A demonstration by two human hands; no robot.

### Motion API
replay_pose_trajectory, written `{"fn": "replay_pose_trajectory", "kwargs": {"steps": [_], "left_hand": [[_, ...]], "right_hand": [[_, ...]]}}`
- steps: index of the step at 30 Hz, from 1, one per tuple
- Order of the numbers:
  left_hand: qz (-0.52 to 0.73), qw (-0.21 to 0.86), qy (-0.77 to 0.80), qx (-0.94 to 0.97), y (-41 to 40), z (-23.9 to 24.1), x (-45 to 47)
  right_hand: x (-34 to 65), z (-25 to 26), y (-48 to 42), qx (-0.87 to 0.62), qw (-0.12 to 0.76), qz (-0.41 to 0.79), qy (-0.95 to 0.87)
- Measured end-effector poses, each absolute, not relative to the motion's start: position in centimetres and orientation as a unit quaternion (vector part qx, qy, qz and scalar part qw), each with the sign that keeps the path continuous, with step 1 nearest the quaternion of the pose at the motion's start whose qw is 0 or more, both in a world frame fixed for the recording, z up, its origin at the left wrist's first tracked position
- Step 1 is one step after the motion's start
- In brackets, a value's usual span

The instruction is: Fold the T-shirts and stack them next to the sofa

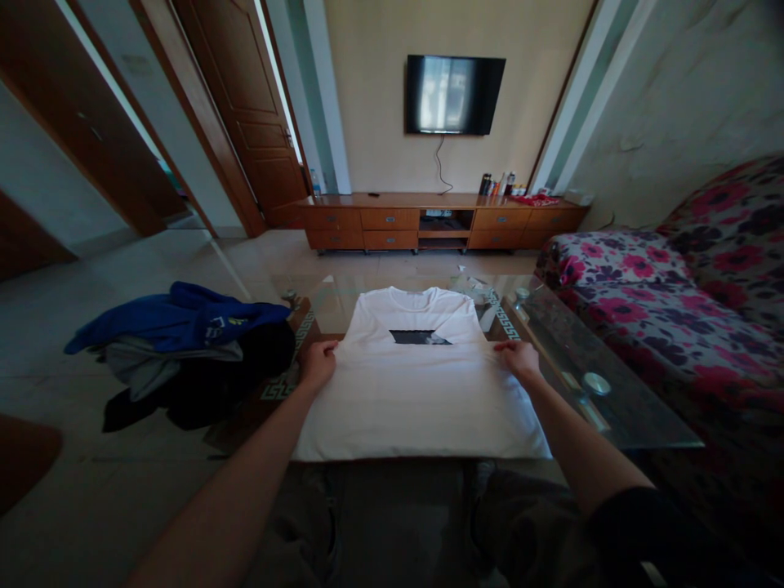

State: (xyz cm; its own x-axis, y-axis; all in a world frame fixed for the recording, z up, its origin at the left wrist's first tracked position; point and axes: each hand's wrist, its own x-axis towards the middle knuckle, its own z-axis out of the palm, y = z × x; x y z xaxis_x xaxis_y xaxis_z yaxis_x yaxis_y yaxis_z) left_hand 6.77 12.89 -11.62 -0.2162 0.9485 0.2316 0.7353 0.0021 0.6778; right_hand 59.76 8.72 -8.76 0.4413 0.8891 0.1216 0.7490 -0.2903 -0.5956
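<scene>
A white T-shirt [422, 400] lies on the glass table in front of me, its neckline at the far side. Across its chest is a dark printed rectangle, whose lower edge meets a straight fold line. My left hand [319, 364] pinches the shirt's left edge at about the height of that line. On the opposite edge, my right hand [518, 359] closes its fingers on the fabric at the same height. The shirt's sleeves do not show.
A heap of clothes [196, 351], blue on top with grey and black below, sits on the left of the glass table [637, 416]. Crumpled clear plastic [474, 287] lies behind the shirt. A flowered sofa [661, 302] stands to the right, and a wooden TV cabinet [392, 220] lines the far wall.
</scene>
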Motion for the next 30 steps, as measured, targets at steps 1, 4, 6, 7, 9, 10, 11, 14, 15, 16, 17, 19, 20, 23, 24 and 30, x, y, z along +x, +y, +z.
{"fn": "replay_pose_trajectory", "kwargs": {"steps": [1,4,6,7,9,10,11,14,15,16,17,19,20,23,24,30], "left_hand": [[0.363,0.141,0.696,0.603,12.9,-11.5,6.8],[0.378,0.120,0.703,0.590,12.8,-11.1,6.8],[0.395,0.101,0.704,0.582,12.6,-10.8,6.9],[0.404,0.089,0.703,0.578,12.5,-10.7,6.9],[0.422,0.065,0.697,0.576,12.4,-10.5,6.8],[0.430,0.054,0.693,0.577,12.4,-10.4,6.8],[0.436,0.047,0.688,0.577,12.3,-10.4,6.8],[0.449,0.039,0.682,0.577,12.2,-10.2,6.7],[0.449,0.038,0.684,0.573,12.1,-10.2,6.7],[0.448,0.038,0.688,0.570,12.0,-10.1,6.7],[0.447,0.038,0.692,0.565,12.0,-10.0,6.7],[0.445,0.038,0.699,0.559,11.8,-9.7,6.7],[0.443,0.041,0.700,0.559,11.8,-9.6,6.7],[0.420,0.057,0.708,0.564,11.7,-9.4,7.0],[0.403,0.064,0.719,0.563,11.7,-9.5,7.1],[0.254,0.090,0.783,0.560,11.0,-10.1,8.1]], "right_hand": [[59.8,-8.8,8.7,-0.794,0.300,0.116,-0.516],[59.8,-8.7,8.8,-0.793,0.310,0.103,-0.515],[59.7,-8.7,8.8,-0.790,0.319,0.090,-0.516],[59.6,-8.6,8.8,-0.786,0.324,0.083,-0.519],[59.5,-8.5,8.7,-0.778,0.336,0.071,-0.527],[59.5,-8.5,8.7,-0.773,0.342,0.065,-0.531],[59.4,-8.4,8.6,-0.767,0.349,0.058,-0.535],[59.5,-8.6,8.5,-0.746,0.383,0.038,-0.543],[59.6,-8.8,8.5,-0.739,0.394,0.033,-0.546],[59.7,-8.9,8.5,-0.733,0.402,0.030,-0.547],[59.8,-9.0,8.5,-0.730,0.406,0.030,-0.548],[59.9,-9.3,8.6,-0.729,0.404,0.032,-0.552],[59.9,-9.4,8.6,-0.730,0.398,0.035,-0.555],[59.8,-9.5,8.6,-0.736,0.367,0.048,-0.566],[59.8,-9.5,8.6,-0.739,0.355,0.054,-0.569],[59.2,-9.9,8.3,-0.751,0.295,0.091,-0.584]]}}
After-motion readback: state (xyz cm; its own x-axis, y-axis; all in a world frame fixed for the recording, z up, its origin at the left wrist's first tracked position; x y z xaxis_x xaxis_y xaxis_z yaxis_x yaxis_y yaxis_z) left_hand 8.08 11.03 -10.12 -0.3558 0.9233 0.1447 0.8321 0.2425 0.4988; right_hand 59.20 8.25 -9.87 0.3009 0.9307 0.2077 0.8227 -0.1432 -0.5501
